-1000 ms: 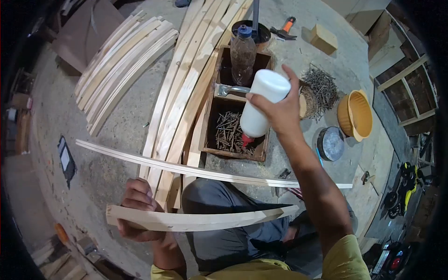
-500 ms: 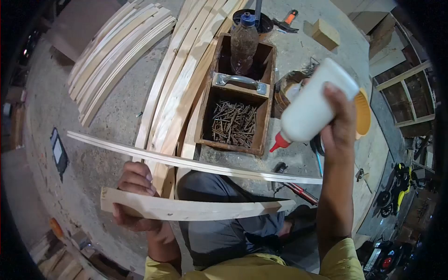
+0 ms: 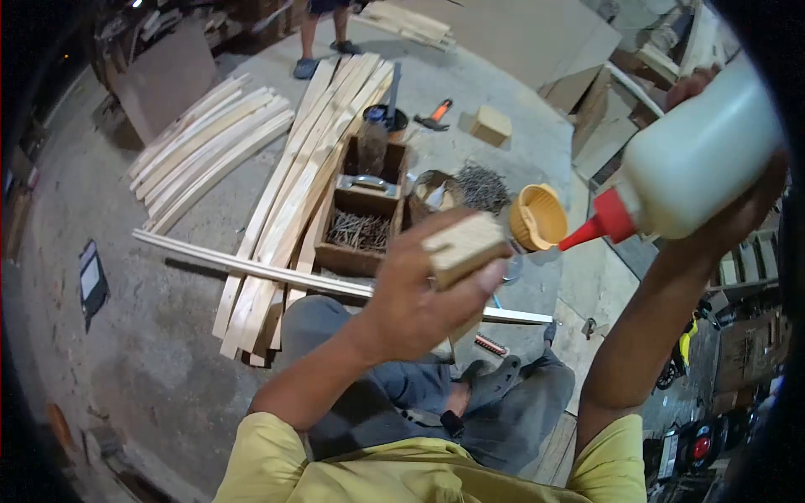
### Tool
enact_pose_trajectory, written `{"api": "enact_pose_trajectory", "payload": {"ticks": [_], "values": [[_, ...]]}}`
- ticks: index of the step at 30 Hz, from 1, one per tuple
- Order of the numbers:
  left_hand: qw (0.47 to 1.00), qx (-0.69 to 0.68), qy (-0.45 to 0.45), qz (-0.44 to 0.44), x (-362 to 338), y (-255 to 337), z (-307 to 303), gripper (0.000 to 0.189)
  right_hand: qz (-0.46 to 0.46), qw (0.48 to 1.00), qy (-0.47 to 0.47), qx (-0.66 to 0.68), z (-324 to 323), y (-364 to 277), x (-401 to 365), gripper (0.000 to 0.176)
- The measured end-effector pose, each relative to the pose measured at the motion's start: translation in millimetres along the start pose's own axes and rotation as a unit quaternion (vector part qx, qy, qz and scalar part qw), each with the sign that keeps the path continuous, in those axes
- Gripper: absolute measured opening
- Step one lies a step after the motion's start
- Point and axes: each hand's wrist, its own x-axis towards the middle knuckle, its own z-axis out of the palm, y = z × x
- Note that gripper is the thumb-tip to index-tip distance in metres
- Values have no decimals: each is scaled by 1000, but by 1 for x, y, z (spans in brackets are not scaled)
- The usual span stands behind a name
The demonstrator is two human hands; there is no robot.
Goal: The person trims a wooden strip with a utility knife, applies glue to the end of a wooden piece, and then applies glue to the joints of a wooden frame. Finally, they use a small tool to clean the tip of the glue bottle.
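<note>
My left hand (image 3: 402,298) is closed round a pale wooden piece (image 3: 463,245), raised over my lap with its cut end turned up toward me. A notch or groove shows in that end; the rest of the piece is mostly hidden by the hand. High on the right, my right hand (image 3: 738,210) grips a white squeeze glue bottle (image 3: 700,155). Its red nozzle (image 3: 602,220) points left and down toward the wood, apart from it. Behind the left hand, a long thin wooden strip (image 3: 251,267) lies across several boards (image 3: 289,193).
A wooden toolbox (image 3: 345,258) holds nails and a bottle. Beyond are a hammer (image 3: 434,116), a wood block (image 3: 491,126), loose nails (image 3: 482,186) and a yellow container (image 3: 537,216). Curved slats (image 3: 210,151) lie left. Another person's legs (image 3: 323,33) stand at the back.
My left hand has moved up and right, turning the wooden piece end-on. The glue bottle has risen to the right. The view has tilted up, showing another person's legs.
</note>
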Motion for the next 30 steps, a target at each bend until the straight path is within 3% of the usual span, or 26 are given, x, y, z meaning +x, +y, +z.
{"api": "enact_pose_trajectory", "payload": {"ticks": [2,3,5,8,10,30], "values": [[998,-25,-37,55,12,10,29,21,-31,999,-2,-20,-26,-48,12,70],[997,-37,-69,4,15,22,40,18,-47,998,-2,-32,-62,-79,29,69],[995,-30,-87,31,20,31,62,18,-78,995,0,-55,-111,-135,46,68],[993,-26,-96,64,23,35,88,18,-112,990,3,-87,-31,-134,25,66],[986,32,-158,35,25,39,94,24,-124,987,5,-104,-1,-129,24,65],[989,33,-138,34,23,44,130,27,-135,976,-4,-171,36,-130,-9,53]]}}
